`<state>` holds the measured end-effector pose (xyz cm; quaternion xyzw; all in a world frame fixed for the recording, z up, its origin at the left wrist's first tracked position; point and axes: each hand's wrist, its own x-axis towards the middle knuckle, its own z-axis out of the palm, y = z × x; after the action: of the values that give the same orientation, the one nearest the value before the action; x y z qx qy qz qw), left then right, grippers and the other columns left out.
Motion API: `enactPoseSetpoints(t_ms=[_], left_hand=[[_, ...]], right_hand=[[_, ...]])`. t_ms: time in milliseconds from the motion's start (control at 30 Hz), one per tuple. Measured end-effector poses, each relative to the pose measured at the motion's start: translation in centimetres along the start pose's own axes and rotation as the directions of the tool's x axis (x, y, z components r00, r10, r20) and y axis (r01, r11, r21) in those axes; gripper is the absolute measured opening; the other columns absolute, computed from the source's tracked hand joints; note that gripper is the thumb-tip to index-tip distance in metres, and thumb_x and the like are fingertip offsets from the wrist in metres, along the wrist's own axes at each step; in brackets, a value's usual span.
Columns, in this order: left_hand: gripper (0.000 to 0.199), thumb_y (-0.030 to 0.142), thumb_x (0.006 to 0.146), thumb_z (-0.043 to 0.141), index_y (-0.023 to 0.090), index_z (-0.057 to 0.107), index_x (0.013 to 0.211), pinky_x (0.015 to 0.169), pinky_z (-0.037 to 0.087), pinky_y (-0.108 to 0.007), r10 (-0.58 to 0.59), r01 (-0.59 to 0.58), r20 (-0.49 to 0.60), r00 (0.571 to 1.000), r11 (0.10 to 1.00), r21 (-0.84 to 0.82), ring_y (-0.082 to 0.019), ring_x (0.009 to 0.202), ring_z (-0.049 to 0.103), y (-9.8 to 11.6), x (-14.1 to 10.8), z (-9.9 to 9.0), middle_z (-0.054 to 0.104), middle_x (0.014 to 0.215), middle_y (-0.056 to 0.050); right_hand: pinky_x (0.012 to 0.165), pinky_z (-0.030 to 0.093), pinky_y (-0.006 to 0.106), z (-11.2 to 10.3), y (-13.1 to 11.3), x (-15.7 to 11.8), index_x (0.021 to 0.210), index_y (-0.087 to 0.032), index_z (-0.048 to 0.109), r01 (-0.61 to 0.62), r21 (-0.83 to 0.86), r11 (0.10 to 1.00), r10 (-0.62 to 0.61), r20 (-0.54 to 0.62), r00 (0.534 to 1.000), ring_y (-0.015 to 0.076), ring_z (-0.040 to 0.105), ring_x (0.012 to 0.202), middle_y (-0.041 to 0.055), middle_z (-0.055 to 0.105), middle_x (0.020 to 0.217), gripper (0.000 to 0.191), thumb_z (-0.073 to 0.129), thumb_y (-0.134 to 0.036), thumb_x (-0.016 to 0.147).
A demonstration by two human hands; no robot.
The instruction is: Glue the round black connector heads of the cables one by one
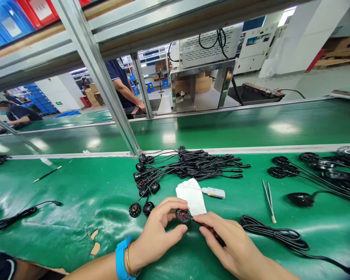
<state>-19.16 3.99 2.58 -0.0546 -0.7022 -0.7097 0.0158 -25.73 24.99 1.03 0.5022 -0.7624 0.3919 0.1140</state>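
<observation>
Between the thumb and fingers of my left hand [160,226] is a small round black part [183,216] with red spokes inside its ring. My right hand [231,239] pinches the black cable [195,221] where it leaves the right side of that part; most of the cable is hidden by the fingers. Just behind both hands lies a white cloth [190,194], with a small clear bottle [215,193] beside it. Farther back is a heap of black cables [204,163], several round black heads at their left ends. A coiled black cable [275,233] rests right of my right hand.
Metal tweezers [268,202] and a black oval device [301,199] lie to the right, near more round-headed cables [323,163]. On the left are a thin stick [47,174] and another cable bundle [26,214]. A metal post [96,74] rises behind the bench. Co-workers sit and stand beyond.
</observation>
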Motion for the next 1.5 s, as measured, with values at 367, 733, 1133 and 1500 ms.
enactPoseSetpoints(t_ms=[367, 733, 1133, 1500], left_hand=[[0.037, 0.024, 0.093, 0.065, 0.016, 0.061, 0.129, 0.105, 0.043, -0.035, -0.11, 0.163, 0.153, 0.982, 0.902, -0.399, -0.022, 0.118, 0.059, 0.4, -0.1, -0.2, 0.062, 0.128, -0.015], [0.038, 0.037, 0.097, 0.058, 0.016, 0.066, 0.128, 0.073, 0.048, -0.025, -0.239, 0.274, 0.151, 0.959, 0.916, -0.291, -0.013, 0.083, 0.06, -0.8, -0.1, -0.2, 0.066, 0.108, -0.013], [0.036, 0.021, 0.096, 0.06, 0.014, 0.062, 0.131, 0.105, 0.042, -0.041, -0.208, 0.288, 0.205, 0.957, 0.787, -0.546, -0.024, 0.118, 0.06, -0.2, 0.1, -0.2, 0.062, 0.13, -0.019], [0.038, 0.017, 0.088, 0.069, 0.015, 0.063, 0.126, 0.113, 0.035, -0.039, -0.124, 0.204, 0.195, 0.973, 0.857, -0.474, -0.024, 0.126, 0.054, -0.2, 0.5, 0.3, 0.06, 0.132, -0.016]], right_hand=[[0.062, 0.045, 0.027, -1.7, -1.6, 0.5, 0.141, -0.018, 0.044, 0.083, -0.159, 0.984, -0.068, 0.099, 0.993, 0.011, 0.059, 0.065, -0.0024, 0.064, 0.079, 0.049, 0.039, -0.009, 0.093], [0.056, 0.041, 0.031, -1.9, -0.7, 0.8, 0.134, -0.022, 0.051, 0.213, -0.34, 0.916, -0.127, 0.256, 0.958, 0.0177, 0.055, 0.062, 0.0024, 0.058, 0.078, 0.045, 0.038, -0.01, 0.092], [0.057, 0.039, 0.022, -1.1, -0.9, 1.0, 0.104, -0.018, 0.058, -0.061, -0.065, 0.996, 0.052, -0.141, 0.989, 0.0079, 0.05, 0.059, -0.0011, 0.055, 0.072, 0.013, 0.057, -0.01, 0.093], [0.055, 0.037, 0.022, -1.3, -1.2, 1.2, 0.093, -0.017, 0.059, -0.092, -0.08, 0.993, 0.077, -0.174, 0.982, 0.0067, 0.045, 0.053, -0.003, 0.052, 0.066, 0.007, 0.056, -0.011, 0.093]])
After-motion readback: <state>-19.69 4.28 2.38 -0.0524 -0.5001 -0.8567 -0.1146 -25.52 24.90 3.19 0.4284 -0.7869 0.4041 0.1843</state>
